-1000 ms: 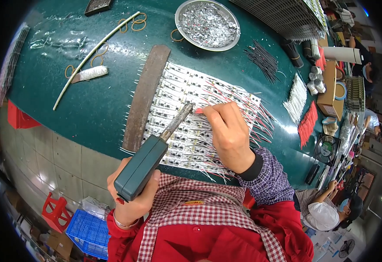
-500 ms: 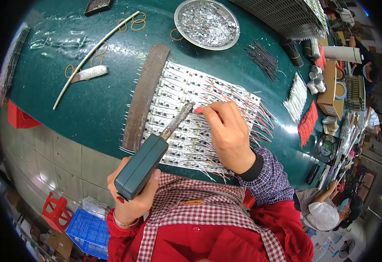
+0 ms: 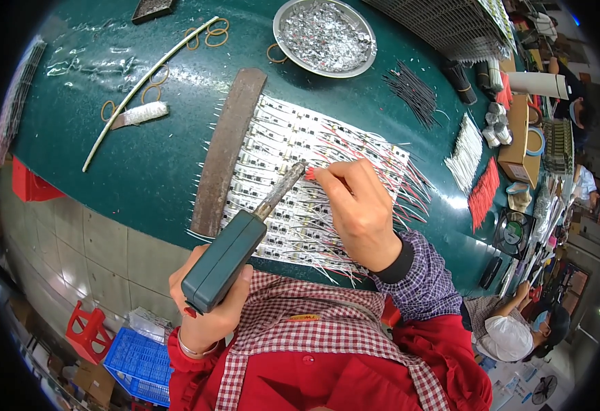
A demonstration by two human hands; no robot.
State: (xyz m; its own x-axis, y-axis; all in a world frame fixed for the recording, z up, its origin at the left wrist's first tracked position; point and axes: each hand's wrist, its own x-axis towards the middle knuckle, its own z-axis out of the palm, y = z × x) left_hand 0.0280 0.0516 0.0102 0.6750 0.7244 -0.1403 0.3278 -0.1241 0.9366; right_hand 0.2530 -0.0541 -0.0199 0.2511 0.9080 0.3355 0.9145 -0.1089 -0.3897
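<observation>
My left hand [image 3: 227, 314] is wrapped round the green body of a soldering iron [image 3: 224, 260]. The iron's metal tip reaches up and right over a white sheet of small circuit boards [image 3: 267, 125] with black parts and many thin wires. Just right of that tip, my right hand [image 3: 361, 212] pinches short red wires [image 3: 311, 174] between thumb and forefinger. Whether the tip touches a board or a wire is too small to tell. A brown, rusty-looking flat bar [image 3: 228, 154] lies across the left edge of the sheet, with wire ends poking out beyond it.
Behind the sheet stands a round metal bowl [image 3: 287, 58] of silvery scraps. Black wires [image 3: 413, 94], white wires [image 3: 464, 156] and red wires [image 3: 483, 194] lie in piles to the right. A long pale rod [image 3: 152, 74] and rubber bands rest at left. A co-worker [image 3: 512, 335] sits at right.
The soldering iron has shifted very slightly to the right, its tip nearer the red wires. My right hand has barely moved and keeps its pinch.
</observation>
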